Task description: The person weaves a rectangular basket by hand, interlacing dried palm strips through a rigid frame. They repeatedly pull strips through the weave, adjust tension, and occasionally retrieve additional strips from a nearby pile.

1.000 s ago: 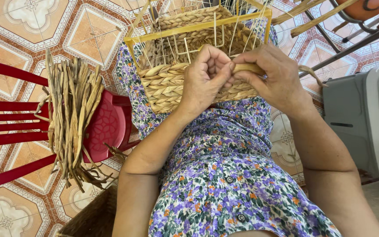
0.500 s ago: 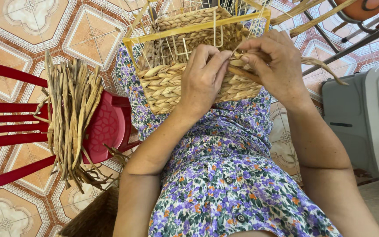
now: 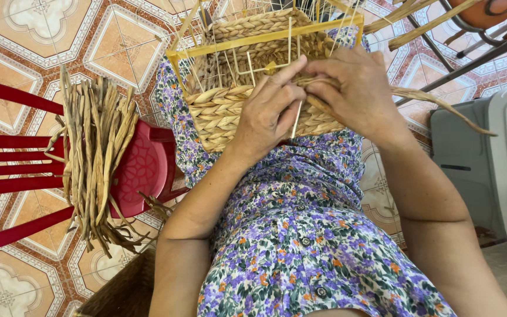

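Observation:
A half-woven basket (image 3: 230,114) of braided dried straw rests on my lap, built around a yellow wire frame (image 3: 265,38) with thin upright wires. My left hand (image 3: 268,111) presses on the basket's near wall, fingers around one upright wire. My right hand (image 3: 356,91) pinches a dried straw strand (image 3: 441,105) against the wall; the strand's loose end trails off to the right. My floral dress (image 3: 300,235) fills the lower middle of the view.
A red plastic chair (image 3: 142,170) stands at my left with a bundle of dried straw strands (image 3: 98,158) laid over its seat. A grey plastic box (image 3: 488,164) sits at the right. Metal chair legs (image 3: 459,47) cross the patterned tile floor (image 3: 42,35) at the top right.
My right hand has lifted a little and drawn the strand out to the right along the basket wall. My left hand has shifted its fingers around an upright wire.

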